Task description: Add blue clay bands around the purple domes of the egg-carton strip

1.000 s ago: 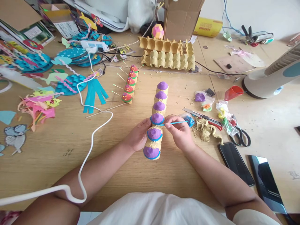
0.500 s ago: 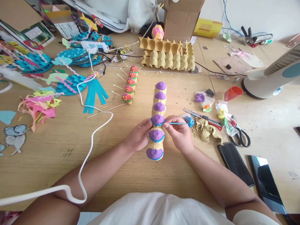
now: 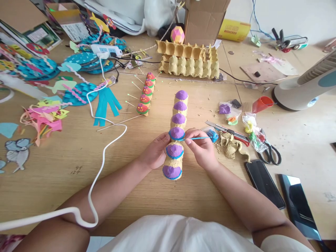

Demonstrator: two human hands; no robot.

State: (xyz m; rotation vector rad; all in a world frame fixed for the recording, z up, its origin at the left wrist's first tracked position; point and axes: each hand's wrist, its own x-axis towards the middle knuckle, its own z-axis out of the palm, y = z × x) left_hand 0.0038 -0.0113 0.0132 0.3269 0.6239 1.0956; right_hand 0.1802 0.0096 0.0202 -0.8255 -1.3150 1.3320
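An egg-carton strip with several purple-topped bumps lies lengthwise in front of me. Blue edging runs along the lower rims of the three nearest bumps. My left hand grips the strip's left side by the third bump from the near end. On the other side, my right hand pinches a thin blue stick, its tip at that same bump's rim. Just beyond those fingers sits a blue clay lump in plastic.
Right: box cutter, scissors, clay bags, torn carton pieces, a red cup, two phones and a white device. Left: a white cable, blue paper strips and a red-green caterpillar. Egg cartons stand behind.
The strip has tilted slightly, its far end shifting right and its near end left. My right hand and the stick have moved slightly right; my left hand keeps its hold.
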